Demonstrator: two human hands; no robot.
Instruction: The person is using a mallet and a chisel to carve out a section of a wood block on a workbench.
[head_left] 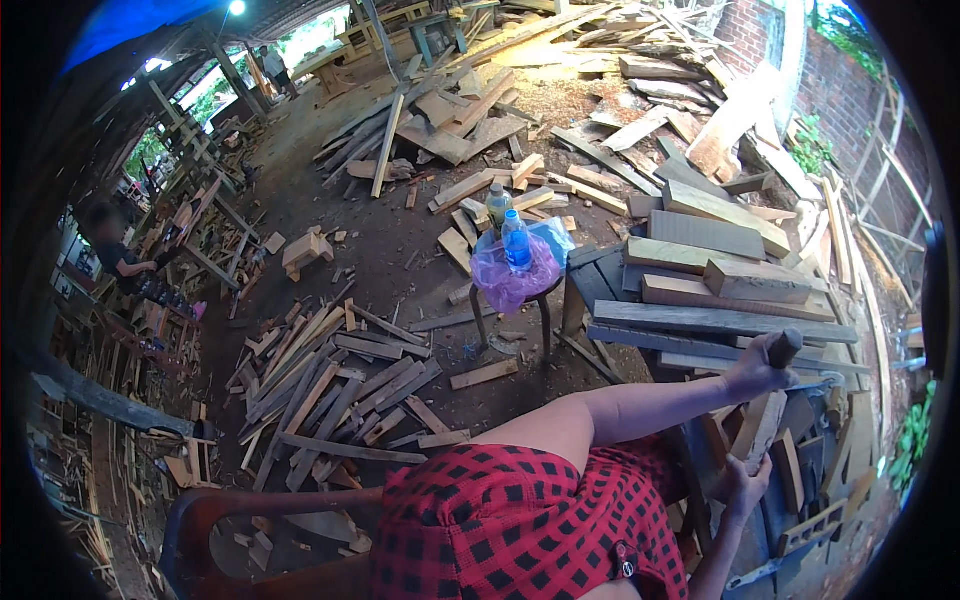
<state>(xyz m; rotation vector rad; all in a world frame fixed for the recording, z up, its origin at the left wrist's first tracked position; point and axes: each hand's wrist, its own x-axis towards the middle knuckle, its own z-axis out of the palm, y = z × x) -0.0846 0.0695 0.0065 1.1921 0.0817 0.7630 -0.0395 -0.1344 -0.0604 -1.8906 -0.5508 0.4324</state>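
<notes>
My left hand [765,370], at the end of my bare outstretched arm, is closed round a dark, rounded wooden handle [787,347]; the rest of the tool is hidden. Below it, my right hand [745,485] grips a rough, pale-topped wood block [760,428], which stands tilted with its upper end close beneath my left hand. Around both hands lie dark boards and offcuts, among them a narrow brown wood piece [791,470] right of the block. A red-and-black checked garment [520,520] covers my body.
Planks [700,235] are stacked just beyond my hands. A stool with pink plastic bears a blue-labelled bottle [516,245] and a greenish bottle [497,203]. Scrap wood [330,385] litters the ground at left, beside a reddish-brown chair [190,540]. Another person [125,260] is at far left.
</notes>
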